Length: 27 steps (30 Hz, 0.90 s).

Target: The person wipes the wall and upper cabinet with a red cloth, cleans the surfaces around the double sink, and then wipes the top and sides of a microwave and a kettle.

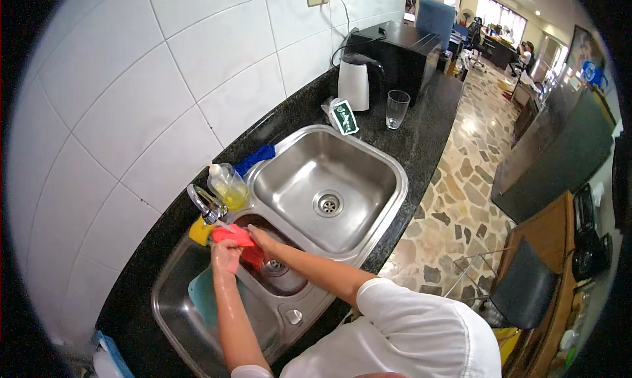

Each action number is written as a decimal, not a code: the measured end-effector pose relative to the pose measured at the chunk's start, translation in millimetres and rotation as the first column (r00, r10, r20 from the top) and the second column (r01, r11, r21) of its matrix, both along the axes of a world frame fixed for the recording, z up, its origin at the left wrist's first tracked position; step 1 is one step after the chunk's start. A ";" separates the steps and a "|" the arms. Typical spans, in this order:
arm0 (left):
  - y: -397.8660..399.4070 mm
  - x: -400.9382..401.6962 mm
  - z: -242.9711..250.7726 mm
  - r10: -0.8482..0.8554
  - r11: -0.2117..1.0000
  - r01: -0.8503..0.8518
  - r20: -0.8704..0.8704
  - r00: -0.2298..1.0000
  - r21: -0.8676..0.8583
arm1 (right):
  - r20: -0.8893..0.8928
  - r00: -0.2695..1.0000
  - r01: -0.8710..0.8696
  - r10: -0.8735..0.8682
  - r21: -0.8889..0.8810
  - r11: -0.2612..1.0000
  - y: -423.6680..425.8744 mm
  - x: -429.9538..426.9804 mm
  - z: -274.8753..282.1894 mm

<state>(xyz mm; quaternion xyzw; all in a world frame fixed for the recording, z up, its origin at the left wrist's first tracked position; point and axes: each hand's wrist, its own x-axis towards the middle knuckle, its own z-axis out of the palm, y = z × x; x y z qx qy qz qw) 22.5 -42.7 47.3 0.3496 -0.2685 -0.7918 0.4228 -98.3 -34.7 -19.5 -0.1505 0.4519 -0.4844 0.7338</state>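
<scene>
Both hands hold a bright red, flexible-looking item (232, 236) over the small middle basin (294, 289) of a steel sink. My left hand (227, 257) grips its near side, and my right hand (259, 240) has its far right end. Whether it is cloth or rubber cannot be made out. Just above it is the chrome faucet (211, 210), with what looks like water falling onto the red surface. A yellow piece (200, 231), perhaps a sponge or cloth, lies left of the faucet base. Beneath my left forearm, a teal flat item (201, 294) rests on the steel drainboard (173, 304).
Behind the faucet stand a pump bottle (216, 173) and a container of yellow liquid (234, 196), beside a blue cloth (255, 159). The large basin (316, 180) is to the right. Beyond it are a green-labelled packet (344, 117), a kettle (353, 84) and a drinking glass (397, 109).
</scene>
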 end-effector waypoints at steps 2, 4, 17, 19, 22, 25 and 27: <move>14.9 12.2 -2.6 0.052 0.988 -0.036 0.104 0.993 -0.148 | 0.139 0.990 0.023 -0.028 0.036 0.999 -2.6 22.0 16.3; 27.3 3.8 -6.9 0.062 0.975 -0.051 0.049 0.997 -0.216 | 0.342 0.930 0.158 -0.135 -0.040 0.987 -5.7 21.9 4.7; 10.4 40.8 -3.3 0.067 0.905 0.038 0.230 0.971 -0.424 | -0.483 0.853 -0.437 0.196 -0.457 0.775 -29.8 -8.6 58.8; 4.2 39.2 -6.5 0.104 0.899 0.017 0.252 0.962 -0.438 | -0.814 0.514 -0.741 0.273 -0.260 0.619 -28.7 -34.5 76.6; 5.5 22.3 -12.4 0.143 0.930 -0.086 0.136 0.980 -0.358 | -0.848 0.504 -0.576 -0.163 -0.470 0.668 -23.6 -35.9 64.4; -8.0 40.3 -23.3 0.039 0.999 -0.045 -0.197 0.980 -0.026 | -0.780 0.498 -0.475 -0.378 -0.610 0.634 22.5 28.2 111.9; -27.2 39.0 -63.5 -0.108 0.959 -0.033 -0.468 0.877 -0.283 | -0.749 0.166 -0.598 -0.642 -0.594 0.538 41.7 65.3 107.0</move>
